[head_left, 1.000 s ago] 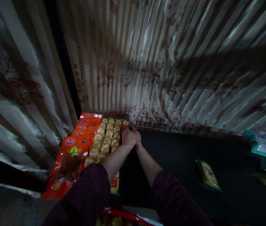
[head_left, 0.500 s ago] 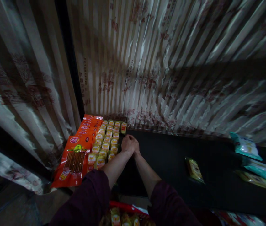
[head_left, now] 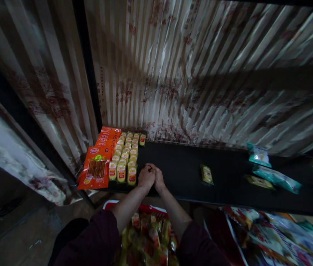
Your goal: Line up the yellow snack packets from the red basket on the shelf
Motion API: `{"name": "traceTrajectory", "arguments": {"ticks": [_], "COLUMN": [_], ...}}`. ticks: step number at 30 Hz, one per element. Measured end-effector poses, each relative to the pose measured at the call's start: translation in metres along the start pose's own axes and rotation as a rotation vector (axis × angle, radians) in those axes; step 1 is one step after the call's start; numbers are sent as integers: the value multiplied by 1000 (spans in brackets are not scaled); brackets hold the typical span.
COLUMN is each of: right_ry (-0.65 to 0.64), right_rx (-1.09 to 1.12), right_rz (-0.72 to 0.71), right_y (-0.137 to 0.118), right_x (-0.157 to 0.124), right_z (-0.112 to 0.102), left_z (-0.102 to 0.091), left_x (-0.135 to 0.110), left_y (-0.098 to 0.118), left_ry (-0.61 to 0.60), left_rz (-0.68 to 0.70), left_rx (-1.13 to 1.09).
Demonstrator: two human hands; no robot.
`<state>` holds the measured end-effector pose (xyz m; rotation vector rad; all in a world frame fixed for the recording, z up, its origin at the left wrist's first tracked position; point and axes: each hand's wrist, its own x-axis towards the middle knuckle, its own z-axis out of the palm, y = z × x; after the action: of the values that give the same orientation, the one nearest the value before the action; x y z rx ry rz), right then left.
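Observation:
My left hand [head_left: 147,178] and my right hand [head_left: 158,176] are pressed together over the black shelf [head_left: 173,162], fingers curled inward. Whatever they may hold is hidden. Just left of them stand rows of small yellow-wrapped snack cakes [head_left: 121,173], with one cake [head_left: 142,139] at the back starting another row. Under my forearms sits a red and white basket [head_left: 112,202] full of similar yellow packets [head_left: 154,236].
Orange snack bags [head_left: 97,168] overlap at the shelf's left end. A single yellow packet [head_left: 207,175] lies to the right, with teal bags [head_left: 258,155] beyond it. Colourful bags [head_left: 281,232] fill a container below right. A striped sheet [head_left: 173,74] hangs behind.
The view has pulled back, showing more of the basket and the bags below. My joined hands are now nearer the shelf's front edge, beside the front cakes.

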<state>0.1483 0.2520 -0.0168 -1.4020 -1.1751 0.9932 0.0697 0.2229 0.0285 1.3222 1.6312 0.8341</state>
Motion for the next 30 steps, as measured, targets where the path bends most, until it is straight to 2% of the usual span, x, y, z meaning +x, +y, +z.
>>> {"name": "traceTrajectory", "arguments": {"ticks": [7, 11, 14, 16, 20, 22, 26, 30], "right_ry": [-15, -100, -199, -252, -279, -315, -343, -258], "right_rx": [-82, -390, -595, -677, -787, -785, -786, -902], "right_rz": [-54, -267, -372, -344, -104, -49, -86, -36], "right_y": [-4, -11, -10, -3, 15, 21, 23, 22], "right_x": [-77, -121, -151, -167, -192, -201, -217, -235], "right_z": [-6, -11, -10, -6, 2, 2, -9, -29], "left_z": [-16, -29, -39, -44, -48, -47, -43, -37], "left_x": [-63, -94, -112, -120, -132, -138, -154, -172], "left_y": [-18, -45, -72, -93, -128, -139, -144, -133], "left_ry": [-45, -51, -136, -160, -182, -216, -272, -337], "left_rz": [13, 150, 214, 152, -136, -195, -176, -27], "left_rx": [-5, -58, -71, -41, 231, 302, 322, 404]}}
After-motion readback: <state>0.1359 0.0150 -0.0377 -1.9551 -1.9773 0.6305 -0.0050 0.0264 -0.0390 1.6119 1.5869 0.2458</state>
